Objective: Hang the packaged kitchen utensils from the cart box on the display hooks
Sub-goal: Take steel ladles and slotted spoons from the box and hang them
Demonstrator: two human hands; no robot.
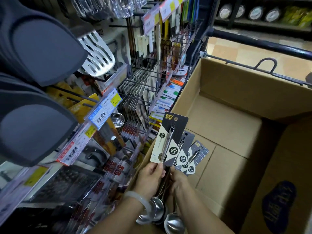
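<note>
I looked down from the head camera and saw both hands low in the middle, above the near edge of the cardboard box [236,92] that sat in the cart [263,43]. The left hand [151,179] held the front packaged ladle [168,141]: its grip was narrow, with the thumb and fingers pinching the bottom edge of the backing card. This card stood nearly upright, tilted a little to the right, with a black upper part and a cream lower part, and a steel handle ran down its middle. The right hand [178,180] was just beside the left one, its fingers curled around the handles under the cards, so its grip was closed on the bunch of ladles. Behind the front card, three more carded ladles [190,157] were spread like a fan to the right, over the box floor. The steel bowls [160,215] of the ladles hung down between my two forearms, near the lower edge of the view. A pale bracelet [140,199] was on the left wrist.

At the left stood the display rack with its hooks [141,81], many of them carrying packaged goods, and price tags [105,109] hung at the front. Big dark spatula heads [42,51] were very close to the camera, and a slotted steel turner [98,54] hung behind them
</note>
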